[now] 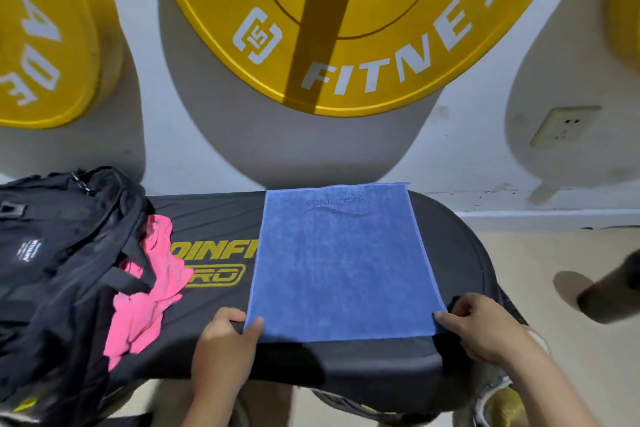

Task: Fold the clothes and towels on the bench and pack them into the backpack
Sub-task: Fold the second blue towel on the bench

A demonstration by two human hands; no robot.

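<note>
A blue towel [343, 263] lies spread flat across the black padded bench [346, 360], with both hands at its near corners. The left hand [221, 343] pinches the near-left corner: its thumb [254, 326] lies on top of the cloth and the other fingers curl at the edge beside it, resting on the bench pad. The right hand [485, 329] pinches the near-right corner in the same way, thumb on the towel and the remaining fingers bent close together just outside the hem. Whether those fingers reach under the cloth is hard to tell, since the towel's edge and shadow hide their tips.

From the two thumbs the towel runs straight away to the far edge of the bench, where the stitched words "YOGA FITNESS" read upside down. Its near hem stretches between the thumbs.

Out beyond the left hand's knuckles a crumpled pink garment [145, 302] lies on the bench, partly covering the yellow lettering on the pad. A strap of the black backpack [59, 270] crosses over it, and the backpack itself sits further out on that side, slumped on the bench end.

Beyond the towel's far edge, a large yellow weight plate [346, 28] marked "FITNES" hangs against the white wall. Past the right hand's fingers, up the wall, is a wall socket [562, 126].
</note>
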